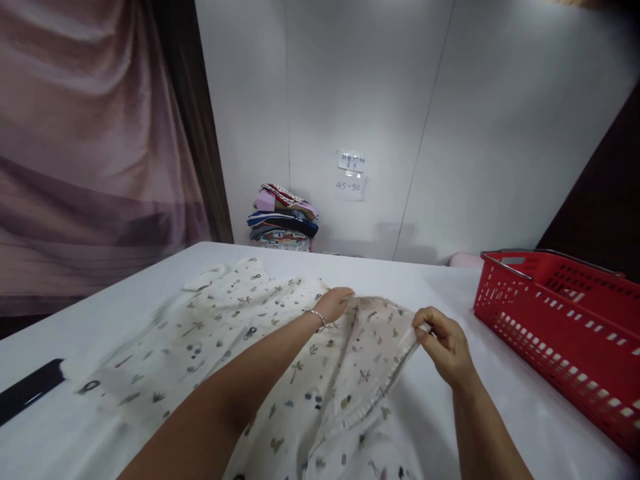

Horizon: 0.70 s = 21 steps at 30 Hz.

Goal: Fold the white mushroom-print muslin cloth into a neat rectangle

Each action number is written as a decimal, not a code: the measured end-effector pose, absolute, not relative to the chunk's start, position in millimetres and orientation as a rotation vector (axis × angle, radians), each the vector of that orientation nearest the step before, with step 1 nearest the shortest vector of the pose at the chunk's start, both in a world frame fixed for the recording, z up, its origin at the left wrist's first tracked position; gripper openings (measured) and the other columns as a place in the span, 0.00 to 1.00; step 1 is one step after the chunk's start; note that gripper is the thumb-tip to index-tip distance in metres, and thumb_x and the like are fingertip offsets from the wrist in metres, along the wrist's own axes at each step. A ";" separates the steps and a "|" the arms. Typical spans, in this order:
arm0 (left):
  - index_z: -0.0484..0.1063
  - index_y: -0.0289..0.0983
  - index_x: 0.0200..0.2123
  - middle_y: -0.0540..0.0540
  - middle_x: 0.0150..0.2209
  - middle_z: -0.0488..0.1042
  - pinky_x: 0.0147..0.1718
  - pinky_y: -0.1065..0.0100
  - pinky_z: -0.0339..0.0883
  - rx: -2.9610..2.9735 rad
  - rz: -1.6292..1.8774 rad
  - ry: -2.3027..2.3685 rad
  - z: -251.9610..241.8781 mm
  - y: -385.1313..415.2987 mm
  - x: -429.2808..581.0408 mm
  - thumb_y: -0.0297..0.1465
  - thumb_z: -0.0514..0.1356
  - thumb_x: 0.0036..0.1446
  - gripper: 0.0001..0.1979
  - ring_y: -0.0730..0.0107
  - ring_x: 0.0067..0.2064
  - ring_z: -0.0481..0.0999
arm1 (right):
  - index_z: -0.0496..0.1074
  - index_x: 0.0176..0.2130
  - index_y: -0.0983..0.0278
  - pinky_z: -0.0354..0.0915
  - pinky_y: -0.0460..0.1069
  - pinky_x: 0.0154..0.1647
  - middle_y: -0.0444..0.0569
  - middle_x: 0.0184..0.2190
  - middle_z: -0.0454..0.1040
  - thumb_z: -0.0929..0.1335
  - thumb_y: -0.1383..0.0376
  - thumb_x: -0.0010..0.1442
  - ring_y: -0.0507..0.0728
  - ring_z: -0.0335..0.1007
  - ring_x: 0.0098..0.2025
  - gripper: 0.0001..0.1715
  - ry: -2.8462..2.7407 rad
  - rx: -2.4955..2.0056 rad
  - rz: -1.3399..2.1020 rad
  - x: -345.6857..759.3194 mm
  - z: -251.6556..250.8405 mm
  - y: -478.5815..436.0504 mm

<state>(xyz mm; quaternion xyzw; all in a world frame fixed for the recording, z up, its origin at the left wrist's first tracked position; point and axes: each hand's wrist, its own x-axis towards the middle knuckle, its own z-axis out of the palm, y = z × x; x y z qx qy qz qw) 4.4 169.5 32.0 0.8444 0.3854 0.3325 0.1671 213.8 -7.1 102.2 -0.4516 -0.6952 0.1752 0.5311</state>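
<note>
A white garment (210,333) printed with small palms, leaves and glasses lies spread over the white table, its near part reaching the bottom edge of the view. My left hand (335,305), with a bracelet at the wrist, is closed on the fabric's upper edge near the middle. To the right, my right hand (443,343) pinches a hemmed corner between thumb and fingers and holds it a little above the table. Between both hands the cloth is raised, showing its paler inner side and a gathered seam.
A red perforated basket (560,333) stands on the table (450,287) at the right. Folded clothes (283,220) are stacked beyond the far edge. A dark flat object (30,390) lies at the left edge. Paper signs (351,177) hang on the wall; a pink curtain hangs left.
</note>
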 end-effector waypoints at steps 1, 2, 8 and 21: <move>0.73 0.39 0.43 0.45 0.48 0.72 0.51 0.59 0.63 2.400 0.949 1.100 29.5 173.4 7.5 0.24 0.54 0.51 0.16 0.63 0.50 0.70 | 0.63 0.27 0.62 0.50 0.45 0.23 0.40 0.21 0.57 0.62 0.68 0.51 0.49 0.52 0.23 0.02 -1.655 -1.065 0.413 215.7 102.8 -7.7; 0.72 0.39 0.43 0.45 0.48 0.72 0.52 0.59 0.62 2.397 0.953 1.107 27.3 176.7 9.9 0.24 0.54 0.50 0.17 0.64 0.51 0.69 | 0.63 0.27 0.62 0.50 0.45 0.23 0.41 0.21 0.57 0.62 0.68 0.51 0.49 0.52 0.23 0.02 -1.649 -1.051 0.407 217.2 103.4 -8.4; 0.74 0.37 0.39 0.45 0.43 0.75 0.50 0.62 0.62 2.331 0.935 1.166 25.7 191.1 8.5 0.24 0.54 0.50 0.14 0.64 0.48 0.71 | 0.64 0.27 0.63 0.50 0.45 0.21 0.42 0.22 0.60 0.65 0.66 0.52 0.49 0.53 0.22 0.03 -1.575 -1.062 0.345 221.7 108.6 -14.9; 0.68 0.37 0.32 0.48 0.36 0.75 0.39 0.69 0.66 2.180 1.083 1.182 36.2 190.3 -15.0 0.25 0.54 0.47 0.07 0.69 0.38 0.73 | 0.66 0.28 0.63 0.50 0.45 0.21 0.42 0.24 0.63 0.70 0.64 0.48 0.49 0.56 0.23 0.08 -1.257 -0.997 0.173 235.1 105.2 -12.9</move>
